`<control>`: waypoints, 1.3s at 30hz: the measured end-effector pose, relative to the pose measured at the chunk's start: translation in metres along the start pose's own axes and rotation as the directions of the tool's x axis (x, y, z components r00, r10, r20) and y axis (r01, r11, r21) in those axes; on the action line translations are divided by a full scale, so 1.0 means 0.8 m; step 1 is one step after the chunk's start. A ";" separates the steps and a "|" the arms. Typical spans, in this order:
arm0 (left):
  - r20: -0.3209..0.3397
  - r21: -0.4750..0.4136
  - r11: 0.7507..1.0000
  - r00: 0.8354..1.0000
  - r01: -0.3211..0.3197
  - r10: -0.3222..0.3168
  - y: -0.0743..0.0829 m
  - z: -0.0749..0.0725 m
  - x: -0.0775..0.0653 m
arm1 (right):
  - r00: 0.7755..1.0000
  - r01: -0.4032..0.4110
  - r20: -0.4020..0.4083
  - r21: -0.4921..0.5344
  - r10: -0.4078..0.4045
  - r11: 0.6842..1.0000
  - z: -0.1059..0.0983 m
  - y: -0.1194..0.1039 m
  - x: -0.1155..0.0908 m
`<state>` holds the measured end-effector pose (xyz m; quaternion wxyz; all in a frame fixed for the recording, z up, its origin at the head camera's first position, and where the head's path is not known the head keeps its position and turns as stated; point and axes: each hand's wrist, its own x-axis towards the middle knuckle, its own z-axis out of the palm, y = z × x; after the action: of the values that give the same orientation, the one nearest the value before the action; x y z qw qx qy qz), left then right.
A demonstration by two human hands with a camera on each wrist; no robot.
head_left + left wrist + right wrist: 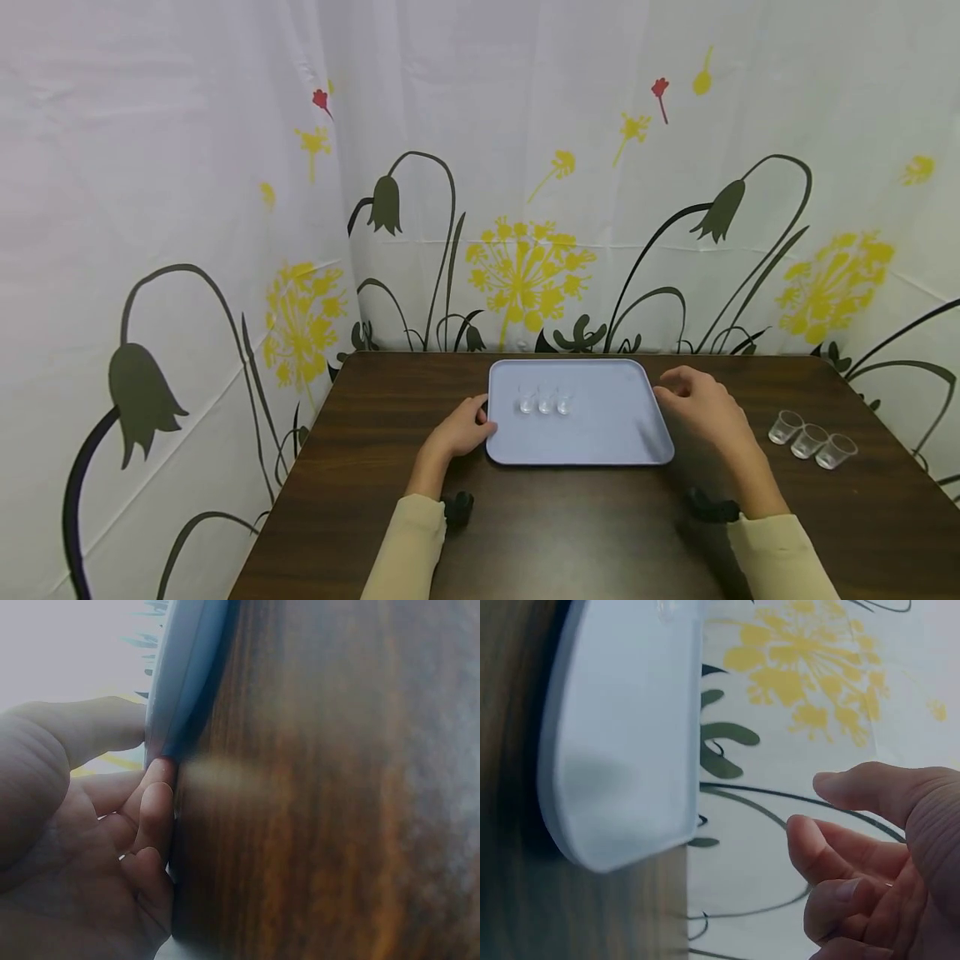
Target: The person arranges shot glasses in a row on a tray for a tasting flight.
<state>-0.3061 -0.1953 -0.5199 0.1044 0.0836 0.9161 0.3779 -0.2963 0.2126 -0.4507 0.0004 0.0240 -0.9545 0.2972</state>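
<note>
A light blue-grey tray (pixel 607 429) lies on the dark wooden table, with three small clear cups (pixel 545 405) in a row on its left part. My left hand (pixel 459 427) grips the tray's left edge. In the left wrist view the thumb (pixel 105 727) presses on the rim, and curled fingers (pixel 155 814) meet the edge from below. Just off the tray's right side hovers my right hand (pixel 705 406), holding nothing. Its thumb and fingers (pixel 810 847) are loosely bent and apart from the tray in the right wrist view.
Three more clear cups (pixel 810 442) stand in a slanting row on the table (pixel 570 533), right of my right forearm. A white curtain (pixel 487 100) with printed flowers hangs behind the table's far edge and along the left side.
</note>
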 end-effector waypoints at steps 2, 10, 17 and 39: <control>-0.002 -0.002 1.000 1.000 0.001 -0.001 0.000 0.000 0.000 | 1.000 -0.016 0.003 -0.020 0.016 1.000 -0.007 0.003 -0.002; 0.007 -0.005 1.000 1.000 -0.008 0.008 0.001 -0.001 -0.001 | 0.995 -0.030 0.096 -0.061 0.035 0.998 -0.044 0.034 -0.009; 0.002 -0.024 1.000 1.000 -0.008 0.008 0.005 -0.004 -0.003 | 0.990 -0.012 0.140 -0.051 0.019 0.999 -0.071 0.057 -0.013; 0.008 -0.001 1.000 1.000 -0.016 0.016 0.002 -0.001 -0.001 | 0.937 -0.254 0.173 -0.262 0.304 0.931 -0.111 0.104 -0.038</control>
<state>-0.3051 -0.1946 -0.5181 0.1052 0.0921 0.9148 0.3789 -0.2712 0.3327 -0.4249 -0.1400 -0.0815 -0.9712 0.1747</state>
